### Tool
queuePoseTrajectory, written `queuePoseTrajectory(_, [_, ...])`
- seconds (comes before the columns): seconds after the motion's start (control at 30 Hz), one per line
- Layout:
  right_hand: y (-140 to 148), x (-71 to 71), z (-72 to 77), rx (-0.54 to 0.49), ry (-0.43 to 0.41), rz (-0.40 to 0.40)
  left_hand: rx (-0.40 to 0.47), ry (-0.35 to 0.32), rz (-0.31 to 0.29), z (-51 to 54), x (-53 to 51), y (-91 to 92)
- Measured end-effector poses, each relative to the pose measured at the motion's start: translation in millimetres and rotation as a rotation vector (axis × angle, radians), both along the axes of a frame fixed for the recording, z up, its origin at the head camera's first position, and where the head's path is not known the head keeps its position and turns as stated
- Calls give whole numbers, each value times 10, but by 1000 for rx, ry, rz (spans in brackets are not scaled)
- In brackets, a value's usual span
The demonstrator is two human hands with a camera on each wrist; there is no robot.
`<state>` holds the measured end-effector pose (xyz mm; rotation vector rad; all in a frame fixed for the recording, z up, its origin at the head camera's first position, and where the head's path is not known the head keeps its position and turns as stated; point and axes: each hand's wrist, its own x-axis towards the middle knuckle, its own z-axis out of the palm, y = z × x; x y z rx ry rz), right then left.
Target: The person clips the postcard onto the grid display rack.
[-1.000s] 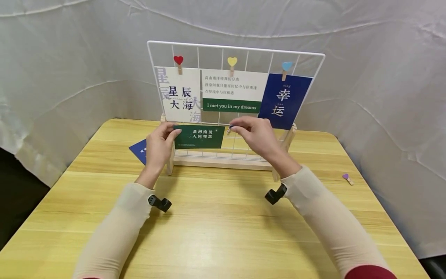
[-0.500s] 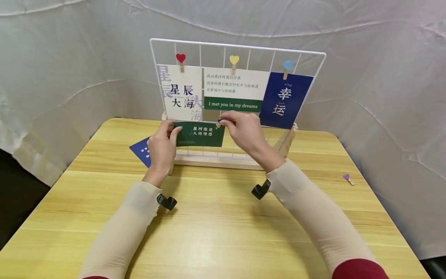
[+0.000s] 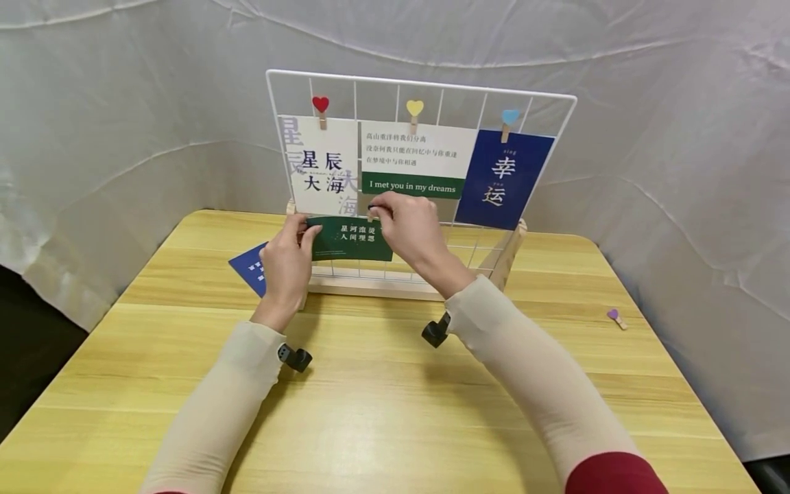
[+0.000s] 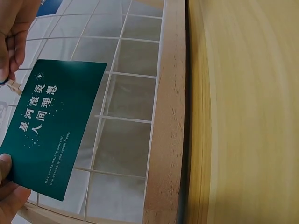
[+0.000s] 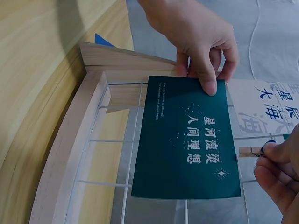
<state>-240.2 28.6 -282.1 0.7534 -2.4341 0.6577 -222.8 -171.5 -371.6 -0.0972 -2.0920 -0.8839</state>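
My left hand (image 3: 288, 264) pinches the left end of a dark green card (image 3: 352, 248) with white lettering, thumb on its front. The card lies against the lower part of a white wire grid (image 3: 420, 86). In my right hand (image 3: 415, 226) a small wooden clothespin (image 5: 250, 151) with a dark blue top is pinched between thumb and fingers. In the right wrist view the clothespin's tip is at the card's upper edge; whether it grips the card I cannot tell. Above the green card hang a white card (image 3: 324, 165), a white-and-green card (image 3: 413, 154) and a blue card (image 3: 505, 180).
Red (image 3: 320, 104), yellow (image 3: 415, 108) and light-blue (image 3: 510, 116) heart clothespins fix the upper cards. The grid stands in a wooden base (image 3: 382, 286). Another blue card (image 3: 248, 266) lies on the table left of it. A purple heart clothespin (image 3: 616, 318) lies at the right.
My right hand has moved left with the clothespin, from beyond the green card's right end to its top edge. My left hand keeps its hold on the card, nearly still.
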Motion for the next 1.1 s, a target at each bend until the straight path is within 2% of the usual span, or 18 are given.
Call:
queuePoseTrajectory(0.6, [-218,-59,-73,81,14,-60,-52,30,-9,-16,-12,-23])
queuePoseTrajectory(0.83, [-244,-70,-85,100,26,-69,-83,29,6,17,-1,-42])
queuePoseTrajectory(0.93, [-248,-70,-99,90,19,-79,-130,35,15,37,10,-52])
queuePoseTrajectory(1.1, [-239,-73,-139,42,9,-82,-248,64,62,78,32,-78])
